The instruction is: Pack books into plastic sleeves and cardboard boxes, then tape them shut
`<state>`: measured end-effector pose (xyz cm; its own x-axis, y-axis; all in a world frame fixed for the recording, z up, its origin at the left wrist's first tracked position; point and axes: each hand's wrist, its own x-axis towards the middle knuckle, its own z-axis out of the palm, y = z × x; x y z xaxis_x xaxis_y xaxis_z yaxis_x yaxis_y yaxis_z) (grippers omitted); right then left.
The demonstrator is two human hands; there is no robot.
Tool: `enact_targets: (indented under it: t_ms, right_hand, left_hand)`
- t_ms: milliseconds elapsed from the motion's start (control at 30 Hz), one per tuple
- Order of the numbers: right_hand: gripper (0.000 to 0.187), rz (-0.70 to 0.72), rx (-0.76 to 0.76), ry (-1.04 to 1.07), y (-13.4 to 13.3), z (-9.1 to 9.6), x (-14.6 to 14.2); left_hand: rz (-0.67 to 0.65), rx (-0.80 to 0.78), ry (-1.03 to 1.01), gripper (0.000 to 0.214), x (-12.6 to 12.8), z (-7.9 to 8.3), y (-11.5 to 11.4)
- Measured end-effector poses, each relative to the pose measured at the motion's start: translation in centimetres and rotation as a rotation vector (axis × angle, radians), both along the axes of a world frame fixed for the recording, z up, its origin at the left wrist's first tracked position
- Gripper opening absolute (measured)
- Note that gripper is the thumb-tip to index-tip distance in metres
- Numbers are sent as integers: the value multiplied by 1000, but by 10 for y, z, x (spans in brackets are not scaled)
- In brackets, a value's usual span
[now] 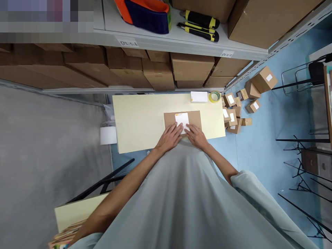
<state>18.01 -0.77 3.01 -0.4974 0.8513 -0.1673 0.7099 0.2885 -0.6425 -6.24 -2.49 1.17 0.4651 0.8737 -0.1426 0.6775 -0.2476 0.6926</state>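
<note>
A brown cardboard box (169,118) lies on the pale yellow table (140,121), close to its front edge. On its top is a white label (182,118) with a small yellow mark in one corner. My left hand (171,136) rests flat with fingers stretched, its fingertips on the label's left side. From the other side my right hand (195,135) touches the label's right edge, fingers extended. Neither hand grips anything. Behind the box, a white stack of labels (199,97) and a roll of yellow tape (214,97) sit at the table's back edge.
Above the table runs a grey shelf (155,40) with cutters (199,31), an orange and blue holder (147,15) and cardboard boxes (193,67) below. Several small labelled parcels (232,117) are piled on the right. A black chair frame (101,183) stands at lower left.
</note>
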Motion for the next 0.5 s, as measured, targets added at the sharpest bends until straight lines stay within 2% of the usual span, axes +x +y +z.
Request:
enact_targets:
  t_ms: [100, 167, 267, 367, 500]
  right_hand:
    - [41, 195, -60, -33, -10, -2, 21]
    - [44, 233, -72, -69, -11, -5, 30]
    - [44, 217, -38, -122, -10, -8, 31]
    - [45, 211, 27, -212, -3, -10, 19]
    - [58, 230, 98, -414, 20, -15, -8]
  left_hand:
    - [-139, -26, 43, 62, -18, -10, -14]
    - [-143, -28, 65, 63, -30, -15, -19]
    - [-140, 10, 105, 63, -41, -17, -20]
    - [-160, 55, 198, 62, -37, -10, -14]
    - [-145, 97, 337, 62, -16, 2, 4]
